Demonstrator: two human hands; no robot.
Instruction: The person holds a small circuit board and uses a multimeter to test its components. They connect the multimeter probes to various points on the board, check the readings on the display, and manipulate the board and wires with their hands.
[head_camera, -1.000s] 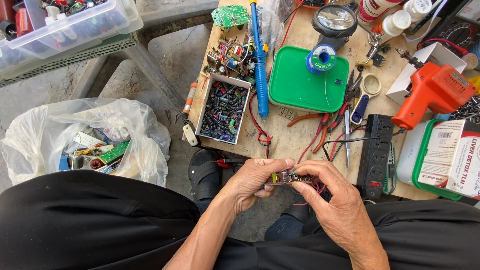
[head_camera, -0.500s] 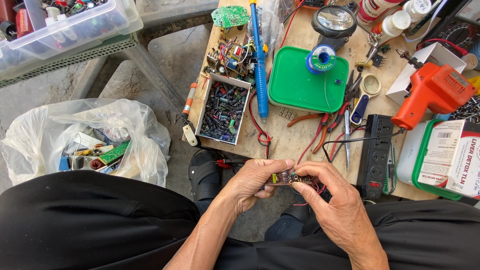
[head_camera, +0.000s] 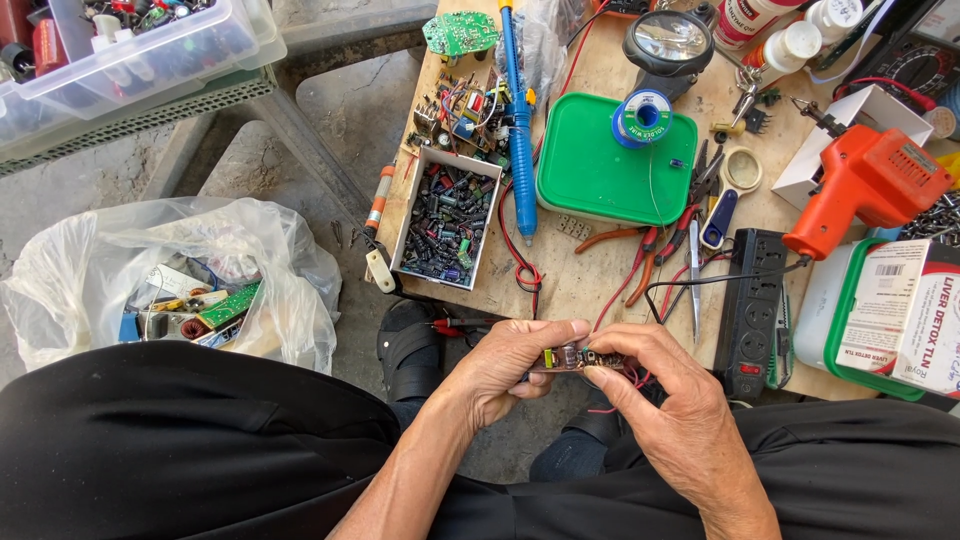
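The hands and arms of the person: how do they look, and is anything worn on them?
Both are bare. The left hand and the right hand wear no gloves, and no rings or watch can be seen. The forearms are uncovered, with no sleeves in view. The person wears black clothing on the lap.

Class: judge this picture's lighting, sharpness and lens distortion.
Head view: soft, even daylight, weak shadows; a bright reflection on the round lamp lens; both hands and the small circuit board sharp; edges bowed by the wide lens.

Solder spool (head_camera: 642, 116) on tray lid (head_camera: 600, 175)
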